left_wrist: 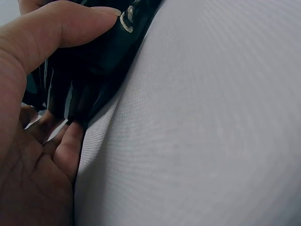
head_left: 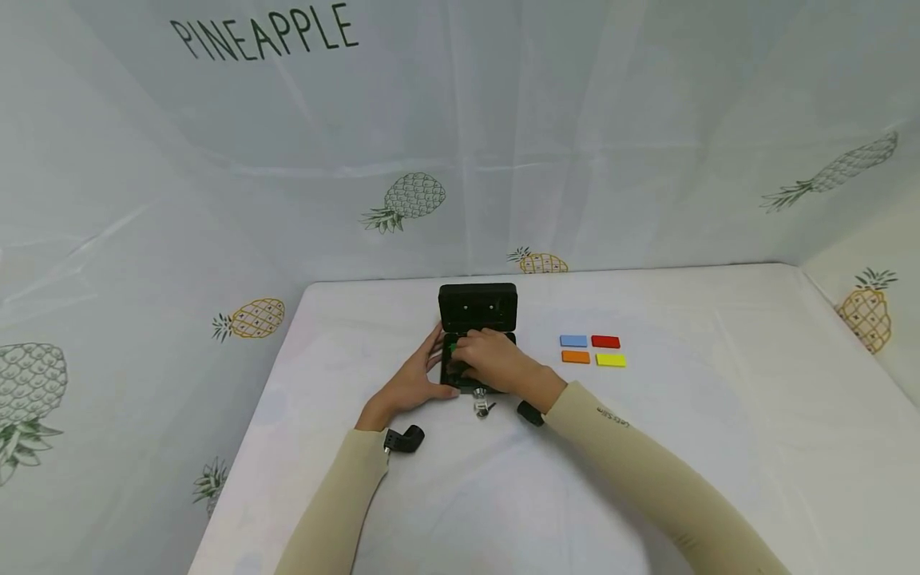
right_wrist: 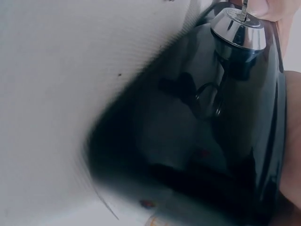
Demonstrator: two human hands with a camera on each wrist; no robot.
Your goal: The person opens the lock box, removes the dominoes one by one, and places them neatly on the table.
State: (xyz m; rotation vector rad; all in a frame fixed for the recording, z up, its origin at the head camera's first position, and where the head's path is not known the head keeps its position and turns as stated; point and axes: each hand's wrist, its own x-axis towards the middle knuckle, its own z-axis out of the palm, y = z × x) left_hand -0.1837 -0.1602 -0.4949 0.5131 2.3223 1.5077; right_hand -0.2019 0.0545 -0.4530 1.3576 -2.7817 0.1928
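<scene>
A black lidded box stands on the white-covered table with its lid raised at the back. On its front sits a silver lock with a key in it. My left hand holds the box by its left front corner, thumb on the front face, the other fingers along the side. From the right, my right hand reaches over the rim with bent fingers inside the box. A bit of green shows beside those fingers. Whether the right fingertips hold anything, I cannot tell.
Right of the box lie four-sided flat tiles: blue, red, orange and yellow. A pineapple-print curtain hangs behind the table. Black wrist cameras jut out beside both forearms.
</scene>
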